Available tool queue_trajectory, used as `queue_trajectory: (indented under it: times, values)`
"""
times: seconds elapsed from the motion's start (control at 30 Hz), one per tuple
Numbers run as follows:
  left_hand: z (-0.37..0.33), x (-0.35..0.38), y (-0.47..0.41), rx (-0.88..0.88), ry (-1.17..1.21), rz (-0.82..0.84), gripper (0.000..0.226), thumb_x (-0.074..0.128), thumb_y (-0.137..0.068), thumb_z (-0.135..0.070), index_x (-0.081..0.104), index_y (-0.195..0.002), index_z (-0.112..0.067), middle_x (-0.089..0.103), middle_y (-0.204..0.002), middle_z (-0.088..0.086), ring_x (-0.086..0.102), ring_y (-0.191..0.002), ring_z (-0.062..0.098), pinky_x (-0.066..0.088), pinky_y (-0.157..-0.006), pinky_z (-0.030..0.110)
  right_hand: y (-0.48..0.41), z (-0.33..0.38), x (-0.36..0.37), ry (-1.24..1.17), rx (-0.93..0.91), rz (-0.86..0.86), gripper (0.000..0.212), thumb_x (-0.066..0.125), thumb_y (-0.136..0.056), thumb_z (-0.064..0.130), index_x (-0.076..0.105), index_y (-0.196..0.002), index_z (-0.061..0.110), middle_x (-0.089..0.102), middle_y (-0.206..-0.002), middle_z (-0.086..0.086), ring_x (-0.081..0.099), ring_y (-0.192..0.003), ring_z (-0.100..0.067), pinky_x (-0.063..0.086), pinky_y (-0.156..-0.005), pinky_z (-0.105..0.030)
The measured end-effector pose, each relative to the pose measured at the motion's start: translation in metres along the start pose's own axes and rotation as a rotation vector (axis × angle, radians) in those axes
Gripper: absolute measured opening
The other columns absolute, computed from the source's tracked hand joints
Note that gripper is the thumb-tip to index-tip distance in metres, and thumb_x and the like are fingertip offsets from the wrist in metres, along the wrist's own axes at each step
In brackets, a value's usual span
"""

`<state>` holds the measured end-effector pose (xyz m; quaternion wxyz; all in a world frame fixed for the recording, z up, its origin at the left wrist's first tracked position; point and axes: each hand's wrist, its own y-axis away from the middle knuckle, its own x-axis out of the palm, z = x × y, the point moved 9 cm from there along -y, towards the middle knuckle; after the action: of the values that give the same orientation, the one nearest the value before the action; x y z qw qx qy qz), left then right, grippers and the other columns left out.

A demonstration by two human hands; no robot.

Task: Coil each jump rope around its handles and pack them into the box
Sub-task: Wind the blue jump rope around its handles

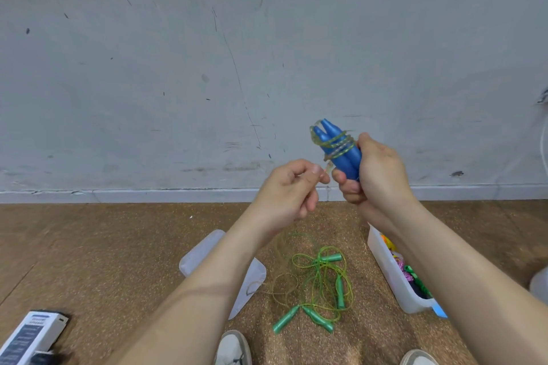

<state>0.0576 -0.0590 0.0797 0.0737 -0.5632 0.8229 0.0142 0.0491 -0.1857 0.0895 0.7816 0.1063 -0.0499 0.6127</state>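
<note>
My right hand grips a pair of blue jump rope handles held together, tips pointing up. A translucent yellowish rope is wound round them in a few turns. My left hand pinches the loose part of that rope just left of the handles; the rest hangs down toward the floor. On the floor below lie green jump ropes in a loose tangle, with several green handles. The clear plastic box stands at the right, with coloured ropes inside, partly hidden by my right forearm.
The box's clear lid lies on the brown floor under my left forearm. A white printed carton sits at the lower left. My shoes show at the bottom edge. A grey wall rises ahead.
</note>
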Motion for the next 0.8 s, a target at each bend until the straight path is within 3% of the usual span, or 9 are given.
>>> queue_trajectory:
  times: [0.17,0.27,0.37,0.5,0.7,0.8]
  values:
    - [-0.015,-0.005,0.004,0.172,-0.58,-0.063,0.013,0.066,-0.086,-0.035,0.067,-0.084,-0.023,0.06,-0.067,-0.008,0.053,-0.06,0.006,0.043,-0.06,0.026,-0.005,0.011,-0.014,0.246,-0.186,-0.17,0.033,0.03,-0.102,0.028,0.038,-0.073,0.014,0.048,-0.059,-0.018,0.046,-0.035,-0.016,0.032,-0.04,-0.024]
    - [-0.027,0.004,0.01,0.278,-0.902,-0.039,0.016,0.059,-0.091,-0.032,0.069,-0.092,-0.019,0.067,-0.083,-0.004,0.059,-0.08,0.015,0.046,-0.072,0.033,-0.003,0.026,-0.011,0.624,-0.457,-0.21,0.039,0.028,-0.103,0.033,0.038,-0.07,0.015,0.058,-0.058,-0.016,0.056,-0.048,-0.02,0.043,-0.055,-0.036]
    - [-0.035,0.01,0.014,0.31,-1.082,-0.046,0.021,0.052,-0.094,-0.034,0.068,-0.095,-0.02,0.068,-0.085,-0.001,0.06,-0.082,0.021,0.045,-0.07,0.035,0.003,0.029,0.001,0.93,-0.602,-0.181,0.037,0.026,-0.103,0.034,0.033,-0.07,0.021,0.055,-0.063,-0.01,0.053,-0.067,-0.038,0.041,-0.063,-0.045]
    - [-0.044,0.011,0.019,0.36,-1.183,-0.06,0.024,0.053,-0.093,-0.039,0.068,-0.1,-0.023,0.071,-0.083,0.0,0.063,-0.082,0.022,0.045,-0.069,0.033,-0.006,0.021,-0.001,1.154,-0.526,-0.151,0.034,0.027,-0.103,0.034,0.038,-0.078,0.014,0.055,-0.076,-0.017,0.053,-0.079,-0.042,0.03,-0.061,-0.04]
    - [-0.05,0.014,0.023,0.48,-1.055,0.044,0.017,0.059,-0.092,-0.031,0.072,-0.094,-0.02,0.061,-0.084,0.001,0.058,-0.079,0.022,0.047,-0.071,0.038,-0.007,0.011,0.017,1.328,-0.485,0.025,0.046,0.03,-0.1,0.047,0.036,-0.065,0.02,0.048,-0.068,-0.005,0.052,-0.074,-0.033,0.031,-0.059,-0.036]
    - [-0.053,0.009,0.023,0.524,-1.005,-0.003,0.016,0.064,-0.089,-0.031,0.07,-0.089,-0.016,0.062,-0.08,0.001,0.058,-0.075,0.019,0.045,-0.068,0.036,-0.006,0.01,0.021,1.339,-0.464,0.107,0.054,0.03,-0.1,0.049,0.044,-0.06,0.017,0.049,-0.06,-0.005,0.054,-0.072,-0.034,0.031,-0.058,-0.035]
